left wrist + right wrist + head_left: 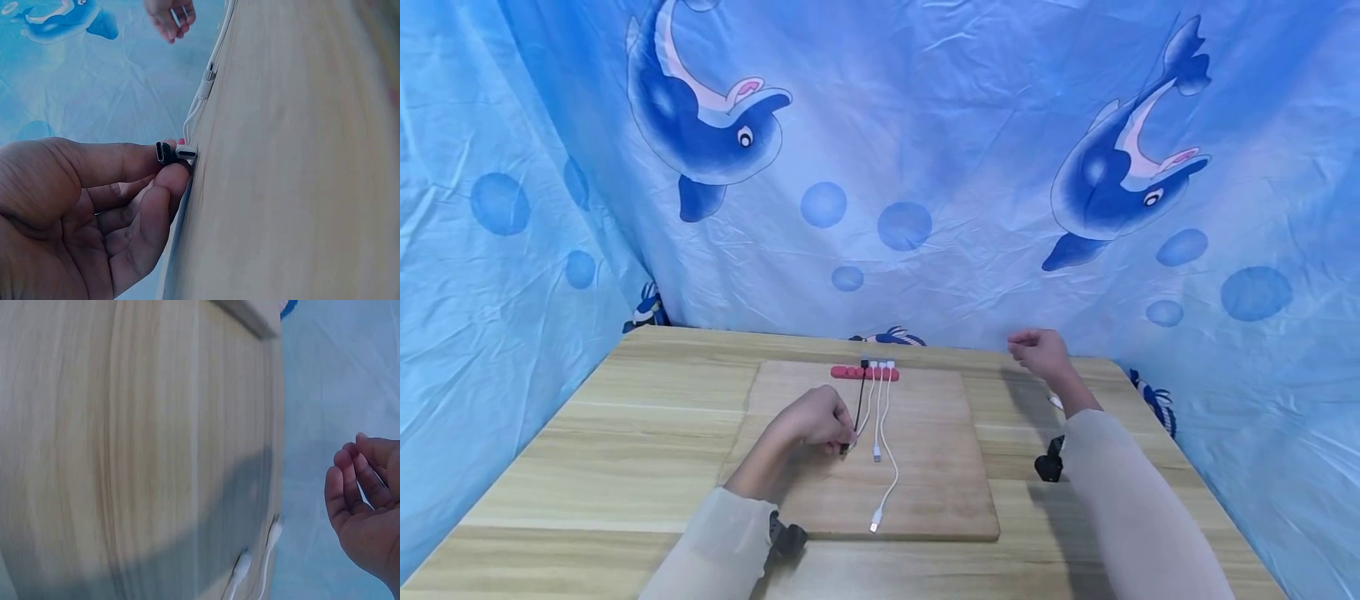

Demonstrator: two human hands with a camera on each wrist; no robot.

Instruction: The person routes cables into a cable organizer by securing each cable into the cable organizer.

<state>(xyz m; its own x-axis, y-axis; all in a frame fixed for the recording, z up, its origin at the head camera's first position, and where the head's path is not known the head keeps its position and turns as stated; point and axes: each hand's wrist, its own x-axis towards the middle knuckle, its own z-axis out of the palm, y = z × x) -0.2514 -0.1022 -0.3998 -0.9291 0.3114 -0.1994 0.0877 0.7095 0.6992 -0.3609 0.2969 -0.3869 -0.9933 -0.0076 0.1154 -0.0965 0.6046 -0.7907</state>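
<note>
In the left wrist view, my left hand (119, 206) pinches a black cable's connector (161, 153) between thumb and fingers. A white cable's connector (186, 152) sits right beside it at the fingertips. From the head, the left hand (820, 419) is low over the wooden board (925, 483). The black cable (861, 400) runs up from there to a red cable holder (847, 372) at the board's far edge. My right hand (1043, 357) hovers above the far right of the table, fingers loosely bent, holding nothing; the right wrist view shows this hand (369, 494) too.
Two white cables (877, 408) (891, 467) hang from the holder and lie on the board. Other white cable ends (240, 565) lie on the table below the right hand. A blue dolphin curtain (970, 275) stands behind the table (647, 442).
</note>
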